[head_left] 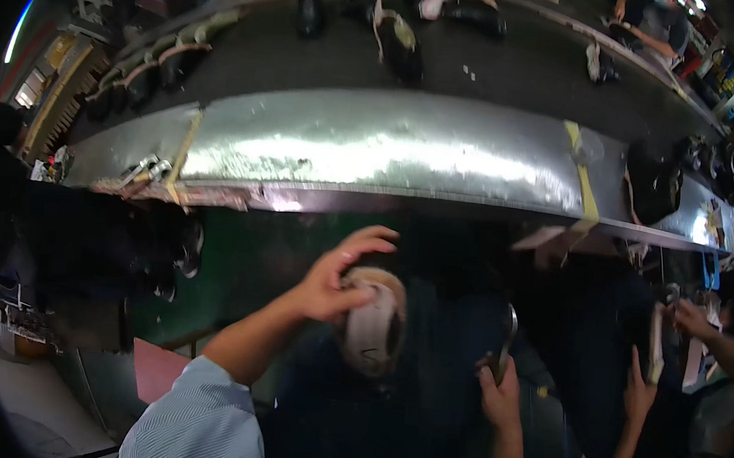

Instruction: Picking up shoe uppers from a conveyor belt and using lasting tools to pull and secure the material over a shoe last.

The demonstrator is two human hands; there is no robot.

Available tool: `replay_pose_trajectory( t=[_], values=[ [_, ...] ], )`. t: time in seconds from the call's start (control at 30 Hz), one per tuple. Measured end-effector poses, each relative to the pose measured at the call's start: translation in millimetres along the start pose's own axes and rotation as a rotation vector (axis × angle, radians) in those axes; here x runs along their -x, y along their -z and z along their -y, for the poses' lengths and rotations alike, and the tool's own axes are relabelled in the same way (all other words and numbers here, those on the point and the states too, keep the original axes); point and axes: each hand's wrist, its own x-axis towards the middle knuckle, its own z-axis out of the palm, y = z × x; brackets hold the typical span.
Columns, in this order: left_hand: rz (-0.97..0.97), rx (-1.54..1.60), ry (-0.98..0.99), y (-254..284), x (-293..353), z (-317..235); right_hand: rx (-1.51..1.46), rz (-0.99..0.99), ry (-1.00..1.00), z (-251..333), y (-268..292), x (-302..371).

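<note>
A dark shoe (372,328) with a pale, tan-edged underside turned up rests over my lap. My left hand (333,280) is curled round its far end, thumb lying on the pale underside and fingers bent over the dark far side; where the fingertips touch is hard to see. Off to the right, apart from the shoe, my right hand (501,392) is closed round a metal hand tool (508,333) with a curved, shiny upper part. Its working end is too dark to make out.
A metal ledge (374,155) crosses ahead, edging a dark belt (523,76) that carries several black shoes (399,48). Close on my right, a co-worker's hands (639,396) work on a pale-edged piece (656,345). Another person (656,27) stands across the belt. A pink panel (159,372) is at lower left.
</note>
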Motion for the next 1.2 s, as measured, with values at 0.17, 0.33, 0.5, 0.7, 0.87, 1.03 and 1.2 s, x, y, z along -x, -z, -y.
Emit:
replay_pose_trajectory(
  t=[0.17, 0.33, 0.5, 0.7, 0.87, 1.03, 1.2],
  values=[
    [0.083, 0.066, 0.214, -64, 16, 32, 0.038, 0.363, -0.241, 61, -33, 34],
    [0.166, -0.008, 0.134, -58, 12, 36, 0.111, 0.474, -0.132, 83, -48, 33],
    [0.166, 0.006, 0.175, -55, 17, 40, 0.076, 0.504, -0.151, 78, -61, 17],
    [0.169, 0.082, 0.245, -50, 13, 50, -0.541, 0.512, -0.358, 80, -77, 9],
    [0.187, -0.035, 0.241, -44, 12, 45, -0.119, 0.524, -0.225, 91, -65, -3],
    [0.161, -0.143, 0.213, -46, 10, 45, 0.363, 0.390, -0.028, 78, -66, -13],
    [0.139, -0.099, 0.068, -47, 10, 61, 0.485, 0.047, 0.572, 17, -86, -26]
  ],
)
